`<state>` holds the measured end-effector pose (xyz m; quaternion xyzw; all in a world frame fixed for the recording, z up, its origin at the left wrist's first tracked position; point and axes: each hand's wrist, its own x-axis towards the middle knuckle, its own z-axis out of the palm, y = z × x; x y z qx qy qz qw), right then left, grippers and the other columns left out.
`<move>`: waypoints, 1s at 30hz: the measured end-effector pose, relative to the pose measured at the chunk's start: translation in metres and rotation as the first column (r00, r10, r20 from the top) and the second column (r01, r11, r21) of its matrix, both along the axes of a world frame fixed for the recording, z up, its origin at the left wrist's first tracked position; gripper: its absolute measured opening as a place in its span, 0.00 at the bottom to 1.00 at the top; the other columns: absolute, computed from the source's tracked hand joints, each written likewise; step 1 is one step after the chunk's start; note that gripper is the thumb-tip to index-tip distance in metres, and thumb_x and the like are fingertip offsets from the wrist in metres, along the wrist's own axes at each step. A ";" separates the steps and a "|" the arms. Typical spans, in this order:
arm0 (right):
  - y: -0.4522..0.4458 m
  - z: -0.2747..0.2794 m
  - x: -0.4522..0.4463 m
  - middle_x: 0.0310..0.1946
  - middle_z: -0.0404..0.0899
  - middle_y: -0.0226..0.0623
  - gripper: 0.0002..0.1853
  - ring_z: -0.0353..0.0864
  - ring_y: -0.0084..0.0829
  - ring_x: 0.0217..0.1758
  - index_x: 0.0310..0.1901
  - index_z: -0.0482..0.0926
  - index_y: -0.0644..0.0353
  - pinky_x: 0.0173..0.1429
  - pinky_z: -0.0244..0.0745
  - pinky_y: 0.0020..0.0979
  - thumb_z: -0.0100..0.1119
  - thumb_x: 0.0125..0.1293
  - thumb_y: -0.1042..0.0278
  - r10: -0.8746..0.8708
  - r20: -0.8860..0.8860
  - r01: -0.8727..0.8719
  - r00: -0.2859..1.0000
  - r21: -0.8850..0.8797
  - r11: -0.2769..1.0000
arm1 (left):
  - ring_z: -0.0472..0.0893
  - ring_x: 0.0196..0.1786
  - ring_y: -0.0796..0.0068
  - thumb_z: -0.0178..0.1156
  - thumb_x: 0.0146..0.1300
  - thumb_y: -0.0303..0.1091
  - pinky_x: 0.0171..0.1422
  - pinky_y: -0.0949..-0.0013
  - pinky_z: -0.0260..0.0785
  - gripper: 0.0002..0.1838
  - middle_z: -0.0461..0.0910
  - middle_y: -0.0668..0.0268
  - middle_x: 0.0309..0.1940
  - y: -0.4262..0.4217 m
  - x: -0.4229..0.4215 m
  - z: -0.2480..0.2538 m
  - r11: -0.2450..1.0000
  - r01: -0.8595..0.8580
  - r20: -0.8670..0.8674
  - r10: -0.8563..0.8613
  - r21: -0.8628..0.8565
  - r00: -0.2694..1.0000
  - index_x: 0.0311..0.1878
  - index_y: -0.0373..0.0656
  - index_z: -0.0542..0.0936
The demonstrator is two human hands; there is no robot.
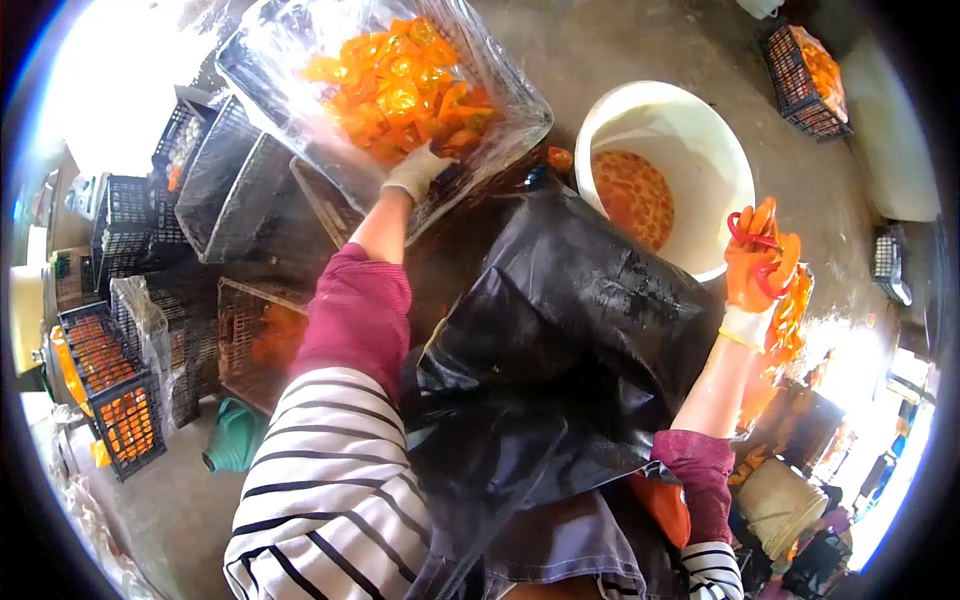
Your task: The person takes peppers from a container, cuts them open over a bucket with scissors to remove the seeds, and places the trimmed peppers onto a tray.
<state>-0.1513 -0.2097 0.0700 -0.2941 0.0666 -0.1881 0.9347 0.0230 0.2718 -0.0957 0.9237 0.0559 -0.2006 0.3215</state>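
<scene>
My left hand (418,172), in a pale glove, reaches into a plastic-lined crate (510,110) at the lower edge of a heap of orange pieces (395,85). Its fingertips are among the dark, shaded pieces, so what they hold is hidden. My right hand (758,262), in an orange glove with a white cuff, is raised at the right with its fingers round the red handles of a tool (752,228), which looks like scissors. Left of that hand stands a white bucket (700,150) with orange-brown contents (632,200) at its bottom.
A black apron (570,300) covers my lap. Stacked dark crates (230,180) stand at the left, with a green container (235,435) on the floor below. Another filled crate (800,85) is at the top right. Orange pieces (790,320) lie beyond my right wrist.
</scene>
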 end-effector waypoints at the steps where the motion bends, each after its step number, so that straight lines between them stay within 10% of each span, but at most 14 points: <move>1: 0.007 0.008 0.001 0.48 0.76 0.33 0.17 0.68 0.31 0.42 0.39 0.77 0.58 0.53 0.58 0.35 0.56 0.63 0.51 -0.043 -0.157 0.046 0.987 0.012 0.999 | 0.69 0.66 0.51 0.60 0.56 0.56 0.68 0.58 0.61 0.41 0.70 0.47 0.62 -0.010 -0.001 0.000 0.995 0.043 -0.055 -0.038 0.093 0.998 0.68 0.42 0.63; 5: 0.018 0.011 0.009 0.44 0.76 0.31 0.18 0.67 0.29 0.40 0.40 0.76 0.57 0.52 0.59 0.34 0.54 0.66 0.49 0.024 -0.202 -0.022 0.979 0.013 1.000 | 0.71 0.64 0.52 0.56 0.60 0.54 0.68 0.57 0.62 0.39 0.73 0.47 0.59 -0.034 0.007 -0.010 0.932 -0.078 -0.057 0.105 0.354 0.993 0.70 0.44 0.61; 16: 0.032 0.019 0.011 0.46 0.79 0.44 0.16 0.76 0.31 0.41 0.44 0.75 0.62 0.47 0.73 0.34 0.57 0.67 0.56 -0.101 -0.371 0.072 0.923 -0.091 0.993 | 0.72 0.61 0.49 0.39 0.66 0.35 0.63 0.58 0.65 0.26 0.71 0.48 0.60 -0.032 0.008 -0.034 0.759 0.163 0.028 -0.232 0.631 0.972 0.66 0.41 0.67; 20: 0.031 0.016 0.017 0.47 0.80 0.41 0.24 0.79 0.31 0.46 0.53 0.74 0.66 0.55 0.75 0.32 0.55 0.68 0.51 -0.034 -0.393 -0.011 0.919 -0.110 0.994 | 0.73 0.62 0.56 0.44 0.65 0.38 0.64 0.58 0.64 0.28 0.72 0.50 0.60 -0.027 0.025 0.000 0.776 0.349 -0.230 -0.266 0.525 0.936 0.69 0.41 0.64; 21: 0.031 0.017 0.017 0.48 0.79 0.41 0.26 0.79 0.31 0.48 0.55 0.73 0.67 0.56 0.75 0.32 0.54 0.68 0.50 -0.049 -0.445 -0.018 0.894 -0.146 0.989 | 0.79 0.55 0.58 0.43 0.67 0.35 0.57 0.60 0.71 0.20 0.79 0.54 0.52 -0.023 0.019 -0.003 0.772 0.269 0.014 -0.338 0.576 0.941 0.56 0.40 0.77; 30: 0.038 0.022 0.019 0.50 0.77 0.47 0.27 0.78 0.34 0.51 0.56 0.72 0.69 0.57 0.74 0.33 0.54 0.68 0.50 -0.008 -0.458 -0.079 0.889 -0.171 0.982 | 0.79 0.52 0.50 0.48 0.63 0.45 0.55 0.53 0.71 0.21 0.80 0.47 0.45 -0.024 0.020 0.018 0.897 0.183 -0.043 -0.182 0.403 0.982 0.47 0.39 0.81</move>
